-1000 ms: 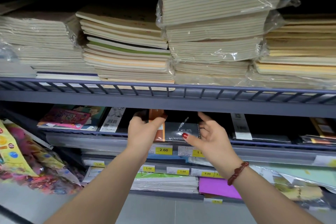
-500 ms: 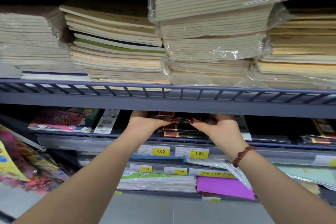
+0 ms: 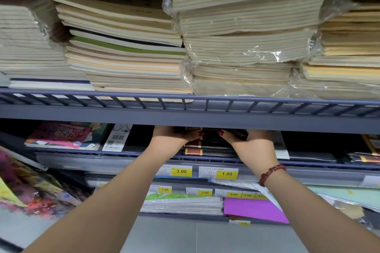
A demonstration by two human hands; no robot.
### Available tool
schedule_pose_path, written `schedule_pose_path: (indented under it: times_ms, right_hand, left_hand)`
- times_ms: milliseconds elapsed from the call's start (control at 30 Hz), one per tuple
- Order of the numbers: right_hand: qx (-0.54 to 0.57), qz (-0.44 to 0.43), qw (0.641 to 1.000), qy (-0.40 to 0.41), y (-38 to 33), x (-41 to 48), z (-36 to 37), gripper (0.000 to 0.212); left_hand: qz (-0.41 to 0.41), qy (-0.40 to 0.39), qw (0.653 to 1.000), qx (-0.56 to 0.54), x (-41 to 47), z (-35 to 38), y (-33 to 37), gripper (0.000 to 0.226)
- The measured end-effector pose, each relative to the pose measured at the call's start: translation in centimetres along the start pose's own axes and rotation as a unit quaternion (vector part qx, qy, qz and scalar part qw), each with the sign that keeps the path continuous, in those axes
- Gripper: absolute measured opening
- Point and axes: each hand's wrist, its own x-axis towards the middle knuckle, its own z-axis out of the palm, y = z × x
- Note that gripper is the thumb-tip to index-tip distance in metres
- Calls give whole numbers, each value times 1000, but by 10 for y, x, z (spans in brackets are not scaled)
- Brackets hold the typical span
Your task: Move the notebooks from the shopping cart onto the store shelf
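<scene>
Beneath a store shelf (image 3: 185, 115) stacked with wrapped exercise books, left hand (image 3: 170, 139) and right hand (image 3: 255, 146) clasp a dark notebook (image 3: 211, 134) by its ends atop a small pile, likely light, stiff, plastic-slick.

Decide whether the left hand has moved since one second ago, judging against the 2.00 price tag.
Yes. The left hand has gone up and deeper into the shelf, further above the 2.00 price tag, and now grips the dark notebooks under the upper shelf rail.
</scene>
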Motion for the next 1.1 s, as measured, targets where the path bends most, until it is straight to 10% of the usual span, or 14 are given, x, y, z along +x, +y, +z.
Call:
schedule_pose_path:
  times_ms: [333,1100]
  right_hand:
    - [73,-45,996,20,12,-8,8,37]
    - [-131,-255,952,-112,-57,-104,-51,54]
  left_hand:
    - [75,137,988,-14,-5,8,-27,33]
    - [48,118,957,262,-167,-63,32,59]
